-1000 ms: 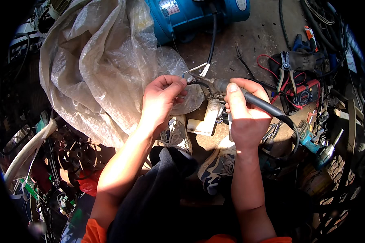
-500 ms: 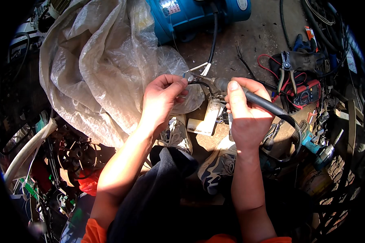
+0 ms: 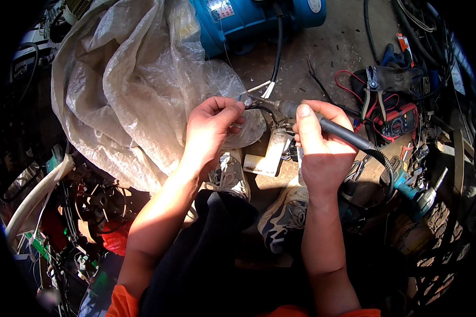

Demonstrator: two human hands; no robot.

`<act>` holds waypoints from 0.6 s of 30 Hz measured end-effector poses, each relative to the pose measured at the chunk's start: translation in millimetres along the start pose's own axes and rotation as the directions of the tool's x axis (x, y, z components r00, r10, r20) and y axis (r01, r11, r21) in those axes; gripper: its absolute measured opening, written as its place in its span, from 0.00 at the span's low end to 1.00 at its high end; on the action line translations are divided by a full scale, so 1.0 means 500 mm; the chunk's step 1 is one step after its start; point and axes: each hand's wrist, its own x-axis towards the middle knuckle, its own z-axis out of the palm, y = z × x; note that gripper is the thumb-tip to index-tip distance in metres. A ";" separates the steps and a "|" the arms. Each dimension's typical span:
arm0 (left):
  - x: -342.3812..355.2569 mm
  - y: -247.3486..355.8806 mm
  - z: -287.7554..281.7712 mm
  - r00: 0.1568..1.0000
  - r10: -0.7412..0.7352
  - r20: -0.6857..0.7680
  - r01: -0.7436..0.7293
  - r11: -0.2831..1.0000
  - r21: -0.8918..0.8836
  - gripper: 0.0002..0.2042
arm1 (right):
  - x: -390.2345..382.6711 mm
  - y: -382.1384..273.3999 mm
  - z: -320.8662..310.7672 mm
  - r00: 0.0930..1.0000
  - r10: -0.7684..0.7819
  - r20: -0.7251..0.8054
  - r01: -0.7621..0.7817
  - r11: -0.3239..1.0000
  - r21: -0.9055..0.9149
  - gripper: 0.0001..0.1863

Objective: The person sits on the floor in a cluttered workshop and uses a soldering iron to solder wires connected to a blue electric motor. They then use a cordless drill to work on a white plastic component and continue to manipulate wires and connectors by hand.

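Note:
My left hand [image 3: 209, 127] pinches the end of a thin wire [image 3: 240, 97] with a bluish tint; the fingers hide most of it. In my right hand [image 3: 325, 148] is a soldering iron [image 3: 349, 136] with a black handle, gripped like a pen. Its tip points left and lies close to the wire joint beside my left fingertips; whether they touch, I cannot tell. White sleeved leads [image 3: 269, 91] come out of a black cable [image 3: 278, 58] that runs down from a blue motor [image 3: 254, 26]. A dark lead passes just below the iron's tip.
A crumpled translucent woven sack [image 3: 127, 90] covers the ground at left. Pliers [image 3: 373, 90], a red multimeter [image 3: 401, 122] and a teal power drill [image 3: 410, 187] lie at right. Between my shoes [image 3: 285, 216] and the iron sits a whitish block [image 3: 269, 158]. Scrap parts crowd the far left.

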 end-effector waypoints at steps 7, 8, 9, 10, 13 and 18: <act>-0.001 0.006 0.003 1.000 -0.023 0.010 0.023 1.000 0.003 0.07 | 0.000 -0.003 0.001 1.000 0.000 0.003 0.000 1.000 -0.002 0.07; -0.001 0.006 0.003 1.000 -0.023 0.008 0.023 1.000 0.005 0.07 | 0.000 -0.003 0.001 1.000 0.001 0.005 -0.001 1.000 -0.001 0.07; -0.001 0.006 0.003 1.000 -0.023 0.006 0.023 1.000 0.007 0.07 | 0.000 -0.003 0.001 1.000 0.003 0.006 -0.003 1.000 0.000 0.07; -0.001 0.006 0.003 1.000 -0.023 0.005 0.023 1.000 0.005 0.07 | 0.000 -0.003 0.001 1.000 0.004 0.007 -0.004 1.000 0.001 0.07; -0.002 0.005 0.004 1.000 -0.024 0.005 0.024 1.000 0.002 0.07 | 0.000 -0.004 0.001 1.000 0.000 0.012 0.000 1.000 -0.012 0.06; -0.001 0.003 0.002 1.000 -0.015 0.014 0.015 1.000 -0.008 0.07 | 0.002 0.004 -0.001 0.999 -0.038 0.015 0.039 0.998 -0.042 0.08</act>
